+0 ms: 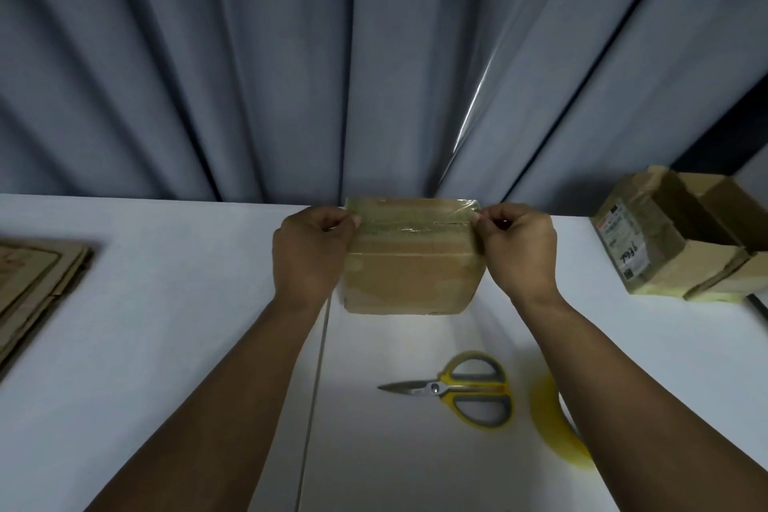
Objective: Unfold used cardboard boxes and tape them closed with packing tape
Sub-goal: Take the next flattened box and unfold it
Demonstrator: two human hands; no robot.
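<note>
A small brown cardboard box (409, 274) stands on the white table (166, 324), near its far edge. A clear strip of packing tape (411, 216) stretches across the box's top. My left hand (311, 249) pinches the strip's left end at the box's left side. My right hand (515, 245) pinches the right end at the box's right side. A yellowish roll of packing tape (552, 424) lies near my right forearm, partly hidden by it.
Yellow-and-grey scissors (461, 389) lie shut in front of the box. A taped box with open flaps (681, 237) stands at the right edge. Flattened cardboard (29, 278) is stacked at the left. Grey curtains (374, 54) hang behind the table.
</note>
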